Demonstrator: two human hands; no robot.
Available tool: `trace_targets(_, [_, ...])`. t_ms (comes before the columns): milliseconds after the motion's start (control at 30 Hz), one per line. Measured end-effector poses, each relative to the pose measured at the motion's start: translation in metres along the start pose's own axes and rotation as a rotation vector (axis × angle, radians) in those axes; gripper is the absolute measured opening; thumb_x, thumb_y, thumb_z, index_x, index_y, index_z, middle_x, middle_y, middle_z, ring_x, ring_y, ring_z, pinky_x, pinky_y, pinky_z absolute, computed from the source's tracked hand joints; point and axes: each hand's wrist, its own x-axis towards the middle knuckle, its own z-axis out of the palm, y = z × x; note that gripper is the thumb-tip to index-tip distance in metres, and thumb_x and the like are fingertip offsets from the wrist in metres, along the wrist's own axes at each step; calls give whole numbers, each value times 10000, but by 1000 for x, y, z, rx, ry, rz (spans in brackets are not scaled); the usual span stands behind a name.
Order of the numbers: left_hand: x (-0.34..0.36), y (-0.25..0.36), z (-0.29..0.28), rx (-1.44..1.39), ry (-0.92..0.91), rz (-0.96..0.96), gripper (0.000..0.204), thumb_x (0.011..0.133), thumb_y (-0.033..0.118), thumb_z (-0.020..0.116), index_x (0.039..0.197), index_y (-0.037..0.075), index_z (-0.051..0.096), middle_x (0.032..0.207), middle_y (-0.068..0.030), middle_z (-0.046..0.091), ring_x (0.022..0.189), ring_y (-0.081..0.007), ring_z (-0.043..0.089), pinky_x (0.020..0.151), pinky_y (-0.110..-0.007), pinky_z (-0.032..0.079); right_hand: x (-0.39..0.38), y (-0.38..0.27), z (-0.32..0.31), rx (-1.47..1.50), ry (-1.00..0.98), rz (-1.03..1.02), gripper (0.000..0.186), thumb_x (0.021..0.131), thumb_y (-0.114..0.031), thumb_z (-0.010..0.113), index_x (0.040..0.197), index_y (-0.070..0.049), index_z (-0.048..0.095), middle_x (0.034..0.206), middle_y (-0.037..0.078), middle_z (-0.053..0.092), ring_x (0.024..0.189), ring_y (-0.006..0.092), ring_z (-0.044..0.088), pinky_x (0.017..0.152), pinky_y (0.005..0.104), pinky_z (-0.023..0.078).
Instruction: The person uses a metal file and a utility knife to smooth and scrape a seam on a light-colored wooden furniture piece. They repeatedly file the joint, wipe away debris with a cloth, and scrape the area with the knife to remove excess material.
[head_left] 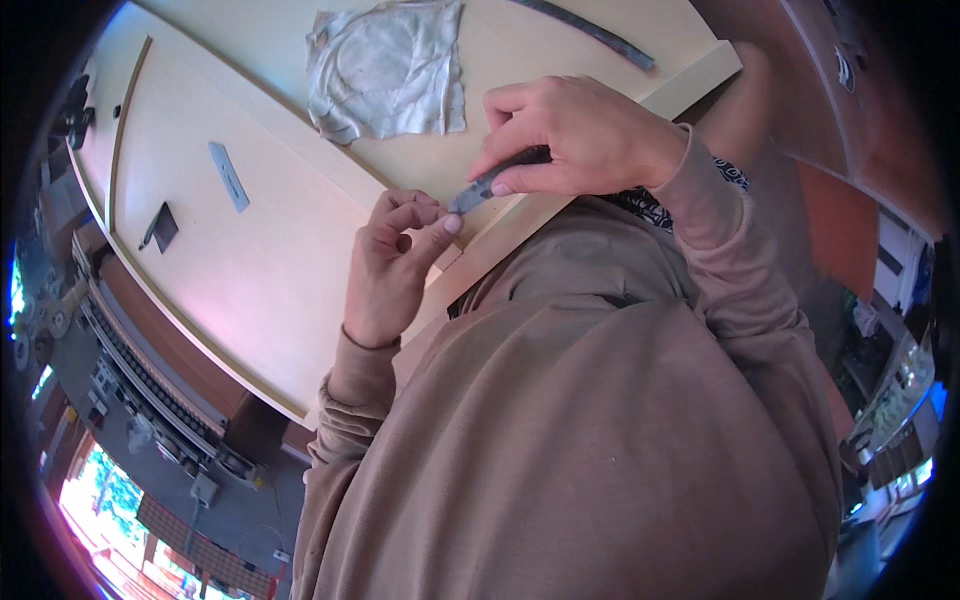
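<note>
My right hand [580,135] is closed round a knife [480,190] with a flat grey blade and a dark handle. Its blade slants down to the left, over the near edge of a pale wooden panel [270,290]. At the blade's tip my left hand [390,270] has thumb and fingers pinched together. Whether they grip the tip or something small beside it is hidden. Just below the fingers runs a raised wooden edge strip [480,250], with a small dark mark on it.
A crumpled whitish cloth [385,75] lies beyond my hands. To its right is a long dark strip [595,38]. On the panel's left rest a flat light-blue plate [228,177] and a small dark scraper [160,230]. An orange-brown board [838,230] stands at the right.
</note>
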Motion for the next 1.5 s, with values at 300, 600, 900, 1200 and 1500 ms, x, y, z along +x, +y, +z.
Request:
trace_targets(300, [-36, -54, -43, 62, 411, 24, 166, 1091, 132, 755, 1178, 2, 810, 1188, -35, 682, 998, -113, 619, 850, -302, 507, 37, 4, 43, -236, 24, -105, 144, 881, -271, 851, 1004, -197, 851, 956, 36, 688, 858, 306, 744, 752, 472, 579])
trace_targets(600, [-52, -61, -12, 197, 510, 14, 285, 1026, 188, 814, 1292, 94, 772, 1242, -34, 726, 1027, -148, 632, 803, -309, 468, 56, 3, 52, -331, -159, -112, 117, 845, -227, 788, 938, -218, 860, 967, 44, 744, 861, 347, 789, 765, 509, 636])
trace_targets(900, [-37, -45, -3, 419, 393, 198, 307, 922, 112, 870, 1219, 84, 796, 1196, -114, 674, 1140, -304, 631, 1004, -434, 530, 50, 5, 56, -333, -170, -155, 124, 824, -236, 858, 925, -183, 810, 941, 28, 679, 833, 308, 751, 726, 496, 591])
trace_targets(1200, [-31, -41, 0, 522, 295, 282, 423, 861, 117, 909, 1265, 104, 784, 1271, -111, 638, 1183, -338, 575, 1047, -467, 513, 46, 6, 49, -265, -161, -81, 139, 839, -277, 860, 949, -195, 833, 936, 46, 704, 839, 328, 753, 748, 498, 600])
trace_targets(1500, [-31, -49, 3, 432, 254, 250, 532, 838, 104, 934, 1331, 88, 736, 1341, -144, 586, 1258, -364, 598, 1073, -470, 534, 54, 3, 52, -319, -203, -101, 183, 829, -286, 874, 966, -185, 807, 948, 47, 718, 838, 338, 758, 743, 500, 605])
